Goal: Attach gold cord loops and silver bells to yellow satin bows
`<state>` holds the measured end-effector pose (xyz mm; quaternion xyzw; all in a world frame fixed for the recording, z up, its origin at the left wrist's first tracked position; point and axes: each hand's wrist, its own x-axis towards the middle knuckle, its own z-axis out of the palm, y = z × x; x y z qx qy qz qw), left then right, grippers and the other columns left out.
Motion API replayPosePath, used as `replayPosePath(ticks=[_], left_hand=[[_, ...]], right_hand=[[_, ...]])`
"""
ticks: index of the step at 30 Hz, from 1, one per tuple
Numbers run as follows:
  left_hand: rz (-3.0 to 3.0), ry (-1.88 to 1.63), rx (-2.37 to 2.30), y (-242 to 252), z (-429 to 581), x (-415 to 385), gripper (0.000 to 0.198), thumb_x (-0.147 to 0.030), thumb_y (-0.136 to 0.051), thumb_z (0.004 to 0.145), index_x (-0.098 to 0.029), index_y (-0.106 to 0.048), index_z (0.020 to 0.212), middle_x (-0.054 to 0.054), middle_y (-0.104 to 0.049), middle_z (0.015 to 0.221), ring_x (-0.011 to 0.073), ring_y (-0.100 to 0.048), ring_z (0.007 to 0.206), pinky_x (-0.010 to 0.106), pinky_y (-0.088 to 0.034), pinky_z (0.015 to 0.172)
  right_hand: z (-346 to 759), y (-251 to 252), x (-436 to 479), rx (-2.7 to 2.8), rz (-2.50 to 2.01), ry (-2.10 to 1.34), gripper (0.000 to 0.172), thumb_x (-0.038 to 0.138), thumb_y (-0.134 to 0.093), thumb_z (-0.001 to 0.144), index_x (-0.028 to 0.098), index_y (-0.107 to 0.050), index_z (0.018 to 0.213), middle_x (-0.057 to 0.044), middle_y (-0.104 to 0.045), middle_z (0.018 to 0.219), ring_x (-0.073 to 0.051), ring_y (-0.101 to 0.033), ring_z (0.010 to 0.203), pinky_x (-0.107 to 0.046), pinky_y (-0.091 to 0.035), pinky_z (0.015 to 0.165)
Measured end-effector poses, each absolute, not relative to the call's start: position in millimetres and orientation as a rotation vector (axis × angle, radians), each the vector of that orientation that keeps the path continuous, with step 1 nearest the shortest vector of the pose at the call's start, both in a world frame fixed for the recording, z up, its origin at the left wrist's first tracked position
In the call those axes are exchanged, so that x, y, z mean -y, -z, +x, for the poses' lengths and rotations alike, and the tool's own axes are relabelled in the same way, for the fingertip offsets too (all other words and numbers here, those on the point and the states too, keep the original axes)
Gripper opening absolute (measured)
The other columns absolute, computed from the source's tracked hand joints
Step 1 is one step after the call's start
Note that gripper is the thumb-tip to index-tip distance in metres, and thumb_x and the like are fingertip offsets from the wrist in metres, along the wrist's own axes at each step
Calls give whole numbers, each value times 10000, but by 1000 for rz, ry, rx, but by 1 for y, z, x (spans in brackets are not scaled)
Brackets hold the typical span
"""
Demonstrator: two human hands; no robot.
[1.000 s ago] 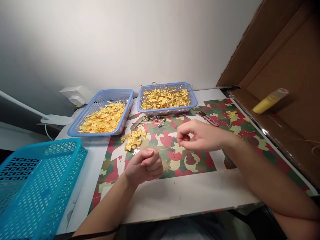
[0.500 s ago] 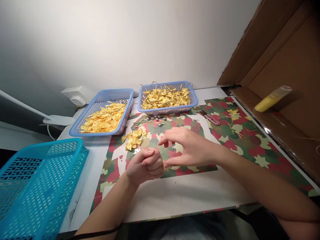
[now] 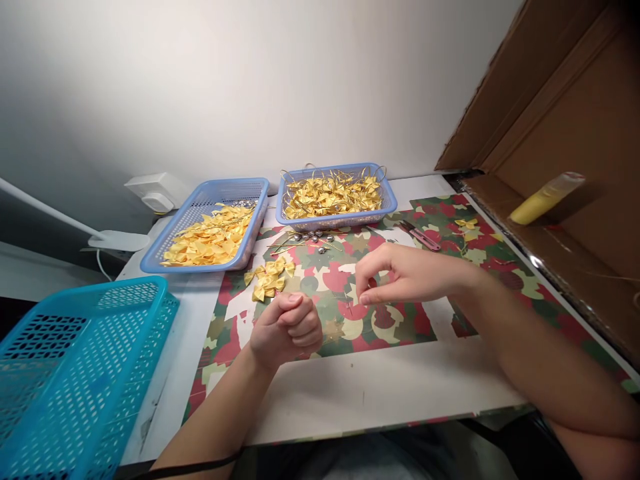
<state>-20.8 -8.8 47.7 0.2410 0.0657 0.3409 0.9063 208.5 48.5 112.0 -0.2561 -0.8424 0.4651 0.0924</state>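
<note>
My left hand (image 3: 287, 330) is closed in a fist above the front of the patterned mat (image 3: 385, 320); whatever it holds is hidden. To its right, my right hand (image 3: 400, 275) hangs over the mat with thumb and fingers brought together, and anything between the tips is too small to make out. A thin, needle-like metal piece (image 3: 349, 305) lies just left of those fingertips. Beyond my left fist is a small pile of yellow ribbon bows (image 3: 270, 277). Farther back are several silver bells (image 3: 321, 251) and gold cords (image 3: 295, 245).
Two blue baskets stand at the back, the left one (image 3: 150, 260) with yellow bows, the other (image 3: 335, 220) with bows on gold cords. A teal basket (image 3: 115, 373) is at left. Pink-handled snips (image 3: 424, 238) lie right. A cardboard box (image 3: 565, 127) with a yellow tube (image 3: 545, 199) borders the right.
My right hand has moved right, away from my left fist, and its thumb and fingers have come together. My left fist has shifted only slightly left.
</note>
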Motion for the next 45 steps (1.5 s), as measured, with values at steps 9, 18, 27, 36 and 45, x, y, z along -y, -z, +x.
replayPosePath(ticks=[9,18,27,36,45], left_hand=[[526,-701,-195,-47,-21,8,554,-264,-529,807,-188,-123,439,-84,-37,370,36,-19,281,200,-37,318],[507,-690,-140,-47,-19,8,524,-233,-509,836,-192,-173,436,-83,-68,359,44,-36,291,229,-30,333],[506,-697,-140,-46,-20,8,510,-232,-509,832,-193,-182,442,-84,-76,366,48,-39,297,231,-44,340],[546,-725,-272,-44,-22,11,555,-294,-529,809,-193,-119,449,-91,-11,385,31,10,290,209,-42,330],[548,-760,-306,-46,-25,10,568,-306,-529,788,-195,-93,441,-92,34,393,35,16,276,216,-24,329]], right_hand=[[215,-113,-48,2702,-1046,-1315,153,267,-622,829,168,-717,897,-37,-696,828,-135,-591,679,-234,-428,557],[174,-86,-34,2284,-639,-1166,141,178,-635,807,151,-662,942,-43,-677,934,-143,-576,839,-258,-482,748],[161,-76,-25,2086,-564,-1110,180,47,-529,785,163,-667,780,0,-672,752,-114,-552,704,-239,-450,686],[185,-95,-37,2317,-740,-1377,145,84,-535,761,156,-655,722,-2,-658,718,-115,-585,683,-218,-446,609],[213,-104,-57,2754,-1054,-1525,168,229,-589,809,163,-719,892,-45,-708,822,-144,-632,701,-230,-451,557]])
